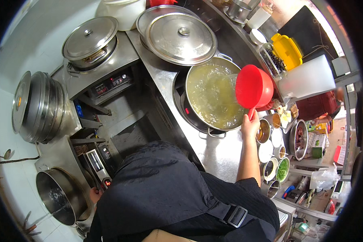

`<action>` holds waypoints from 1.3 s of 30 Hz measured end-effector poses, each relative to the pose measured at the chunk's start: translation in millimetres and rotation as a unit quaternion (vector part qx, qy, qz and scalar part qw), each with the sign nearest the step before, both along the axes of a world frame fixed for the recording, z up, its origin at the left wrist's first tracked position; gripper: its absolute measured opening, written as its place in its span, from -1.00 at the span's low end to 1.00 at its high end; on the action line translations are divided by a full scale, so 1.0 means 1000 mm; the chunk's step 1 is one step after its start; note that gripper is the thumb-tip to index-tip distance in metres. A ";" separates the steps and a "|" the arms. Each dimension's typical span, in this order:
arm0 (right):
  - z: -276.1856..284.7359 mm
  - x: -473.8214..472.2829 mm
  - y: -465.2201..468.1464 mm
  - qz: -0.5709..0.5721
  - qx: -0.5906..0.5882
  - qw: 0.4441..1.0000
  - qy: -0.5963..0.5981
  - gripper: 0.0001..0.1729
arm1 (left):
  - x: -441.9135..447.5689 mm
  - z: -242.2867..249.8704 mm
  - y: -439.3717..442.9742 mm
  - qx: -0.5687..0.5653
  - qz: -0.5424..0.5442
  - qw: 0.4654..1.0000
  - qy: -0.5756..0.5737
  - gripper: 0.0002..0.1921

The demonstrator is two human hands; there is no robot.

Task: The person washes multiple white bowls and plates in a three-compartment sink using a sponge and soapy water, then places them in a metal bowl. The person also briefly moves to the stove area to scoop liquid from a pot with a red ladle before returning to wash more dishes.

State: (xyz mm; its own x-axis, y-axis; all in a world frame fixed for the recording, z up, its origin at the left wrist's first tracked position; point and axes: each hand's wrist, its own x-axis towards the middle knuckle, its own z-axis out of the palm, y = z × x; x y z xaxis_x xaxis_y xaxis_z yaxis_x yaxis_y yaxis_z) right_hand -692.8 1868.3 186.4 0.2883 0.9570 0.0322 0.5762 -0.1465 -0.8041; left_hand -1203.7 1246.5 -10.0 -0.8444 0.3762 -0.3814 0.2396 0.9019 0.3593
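My right hand [250, 126] grips the handle of a red plastic water scoop [254, 86]. The scoop is tipped sideways over the right rim of a large steel stockpot [210, 127], and clear water runs from it into the pot. Yellowish liquid [213, 90] fills the pot, its surface churned and bubbling. Low on the left, my left hand [95, 194] is by the front of a cooker control panel [97, 166] with a lit red display. My dark clothing partly hides that hand, so its finger position is unclear.
Steel lids [181, 39] overlap the stockpot's far side. A tap runs into a deep steel pot [59, 193] at lower left. Seasoning bowls, one with chopped green herbs [282, 170], line the counter's right edge. A lidded pot [90, 39] stands at upper left.
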 end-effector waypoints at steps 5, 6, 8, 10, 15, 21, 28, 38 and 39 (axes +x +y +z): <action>-0.001 -0.002 0.000 -0.018 0.088 0.970 -0.227 -0.35 | -0.003 -0.020 -0.013 0.019 -0.029 0.999 0.041 -0.71; 0.004 -0.003 0.000 -0.033 0.076 0.963 -0.255 -0.34 | 0.000 -0.025 -0.016 0.046 -0.006 0.998 0.041 -0.71; 0.017 -0.005 0.002 -0.034 0.137 0.937 -0.319 -0.31 | 0.011 -0.037 -0.023 -0.056 0.006 0.998 0.022 -0.71; 0.033 -0.009 0.005 -0.039 0.191 0.925 -0.327 -0.32 | 0.027 -0.051 -0.036 -0.063 0.009 0.998 0.028 -0.70; 0.062 -0.063 0.013 0.115 0.316 0.928 -0.162 -0.51 | 0.077 -0.086 -0.078 -0.067 0.048 0.992 -0.101 -0.74; 0.070 -0.252 -0.074 0.352 -0.290 0.766 0.453 -0.65 | 0.187 -0.106 -0.127 -0.022 0.182 0.964 -0.194 -0.77; 0.090 -0.507 -0.243 0.748 -0.317 0.578 0.074 -0.61 | 0.312 -0.131 -0.144 0.108 0.479 0.856 -0.160 -0.84; -0.005 -0.747 -0.586 0.798 0.457 0.236 -0.315 -0.63 | 0.460 -0.155 -0.104 -0.008 0.373 0.908 -0.188 -0.78; -0.022 -0.753 -0.596 0.800 0.448 0.244 -0.317 -0.65 | 0.462 -0.153 -0.102 -0.059 0.276 0.950 -0.133 -0.76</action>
State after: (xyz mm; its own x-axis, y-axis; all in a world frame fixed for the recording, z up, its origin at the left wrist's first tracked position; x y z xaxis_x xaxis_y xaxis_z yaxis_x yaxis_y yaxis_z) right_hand -1446.2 1272.4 164.7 -0.7660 -0.6428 -0.0125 -0.6286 0.7447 0.2241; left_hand -741.3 1144.3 -162.7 -0.7686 -0.1543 -0.6208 -0.3666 0.9016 0.2297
